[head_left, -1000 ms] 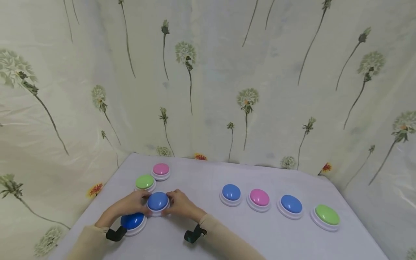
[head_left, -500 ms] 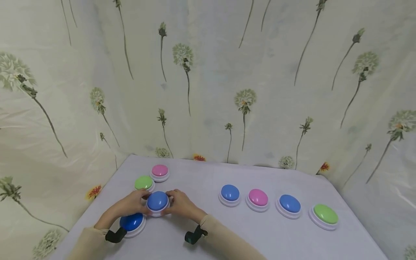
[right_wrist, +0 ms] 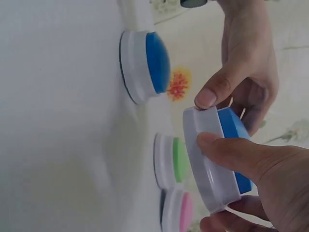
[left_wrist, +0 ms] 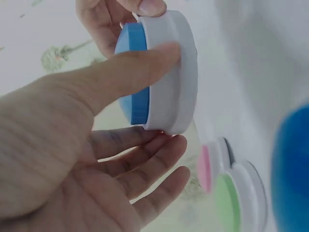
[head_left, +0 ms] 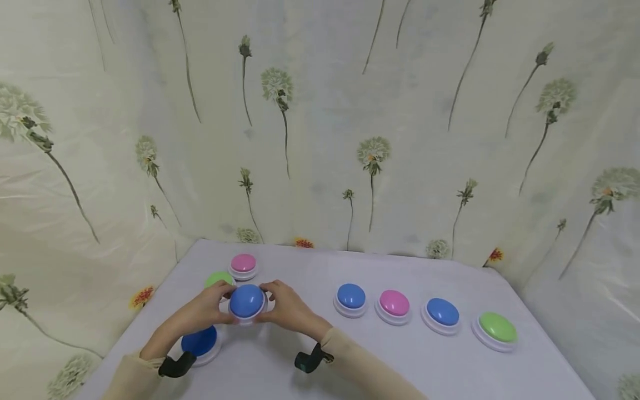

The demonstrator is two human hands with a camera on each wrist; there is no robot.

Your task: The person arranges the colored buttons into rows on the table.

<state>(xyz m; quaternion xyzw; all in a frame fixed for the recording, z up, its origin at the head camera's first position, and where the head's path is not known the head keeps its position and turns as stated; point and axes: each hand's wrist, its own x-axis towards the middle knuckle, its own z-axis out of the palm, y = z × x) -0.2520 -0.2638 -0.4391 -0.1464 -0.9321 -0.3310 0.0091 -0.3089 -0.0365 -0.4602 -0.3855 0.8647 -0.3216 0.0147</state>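
A blue push button [head_left: 246, 301] with a round white base is held between both hands above the table. My left hand [head_left: 207, 306] grips its left side, the thumb lying along the white rim. On the opposite side, my right hand [head_left: 291, 310] pinches the same rim with thumb and fingers. Both wrist views show the white base raised off the cloth and tilted. Just behind the left hand is a green button [head_left: 218, 278], partly covered. A darker blue button [head_left: 199, 340] sits under the left wrist, and a pink button [head_left: 243, 263] stands farther back.
On the right side of the white table [head_left: 400, 361], a row holds a blue button [head_left: 351, 295], a pink button [head_left: 394, 303], another blue button [head_left: 443, 311] and a green button [head_left: 498, 326]. A dandelion-print curtain [head_left: 320, 139] rises behind the table's back edge.
Both hands have lifted the blue button from the table and moved it slightly up and right in view. It now hides more of the space beside the green button. The view has shifted slightly.
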